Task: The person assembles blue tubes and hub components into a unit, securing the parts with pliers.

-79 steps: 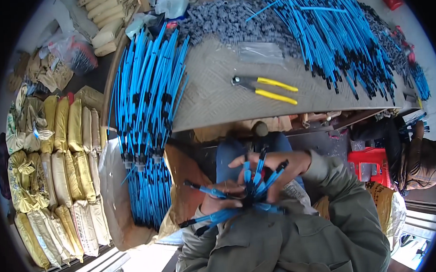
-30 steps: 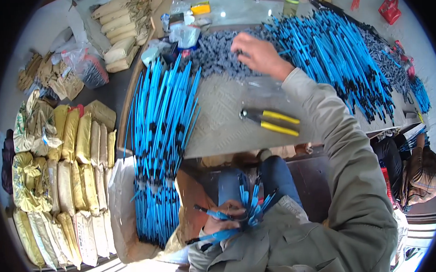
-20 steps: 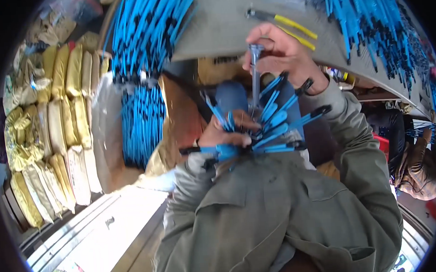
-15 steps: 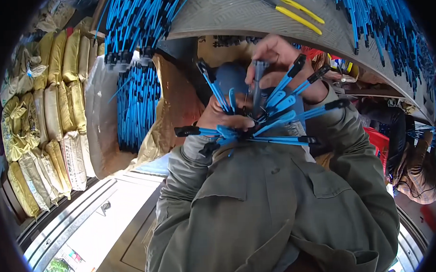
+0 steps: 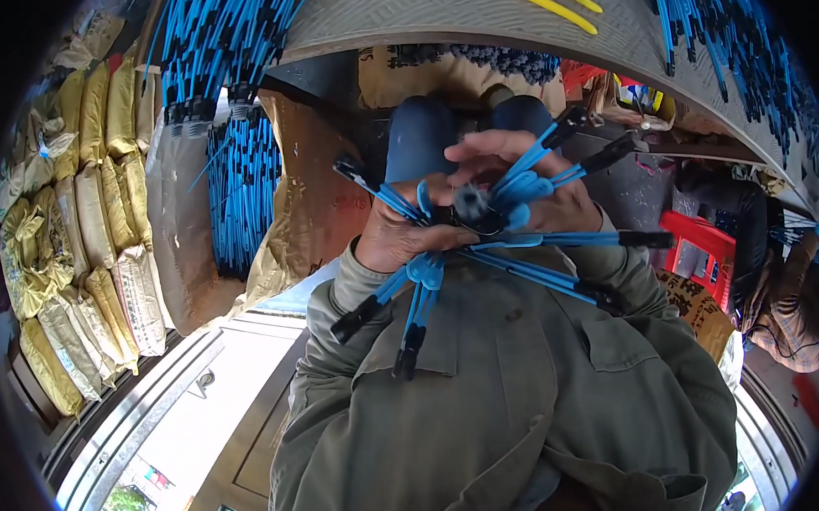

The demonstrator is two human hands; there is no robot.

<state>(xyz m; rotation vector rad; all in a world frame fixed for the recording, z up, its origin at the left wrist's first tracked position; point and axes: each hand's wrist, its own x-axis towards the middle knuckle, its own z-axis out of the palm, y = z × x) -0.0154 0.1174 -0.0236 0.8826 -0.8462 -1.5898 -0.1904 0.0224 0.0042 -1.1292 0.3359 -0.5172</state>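
Note:
In front of my chest I hold a spoked frame of blue plastic arms with black tips, spreading in several directions from a dark tube. The tube's round end now faces up toward me. My left hand is closed round the hub from the left, its thumb across the front. My right hand curls round the tube and the arms from the right; some of its fingers are hidden behind them. Several arms fan out to both sides and down over my jacket.
A grey bench runs along the far side, bearing yellow-handled pliers and blue-rod bundles. More rods stand in an open sack at left, beside stacked gold bags. A red crate lies at right.
The tube has tipped from upright, its end now toward me. My right hand has come down from its top, and the blue arms have turned and spread round the hub.

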